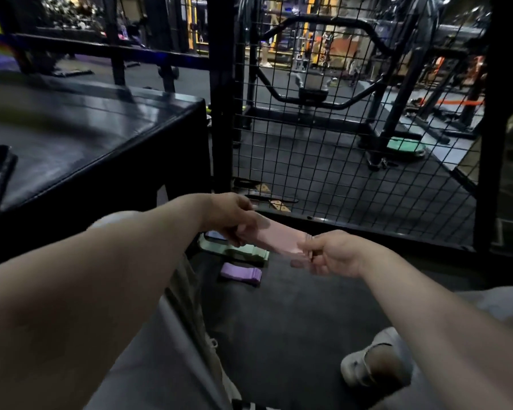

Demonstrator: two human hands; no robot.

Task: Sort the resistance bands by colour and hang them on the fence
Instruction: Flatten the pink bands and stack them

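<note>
The flat pink elastic resistance band (279,239) is held taut between the hands. The left hand (234,220) pinches one end and the right hand (332,253) pinches the other. It looks light, soft and stretchy, so it is probably best gripped by its ends. Just below the left hand, a pale green stack of bands (249,252) and a purple stack of bands (242,273) lie on the dark floor (293,315), in no container. The black wire-mesh fence (353,179) stands beyond both hands.

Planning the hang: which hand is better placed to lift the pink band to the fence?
Probably the right hand: it pinches the pink band with the mesh fence straight ahead, while the left hand, also gripping, sits nearer the black bench.
</note>
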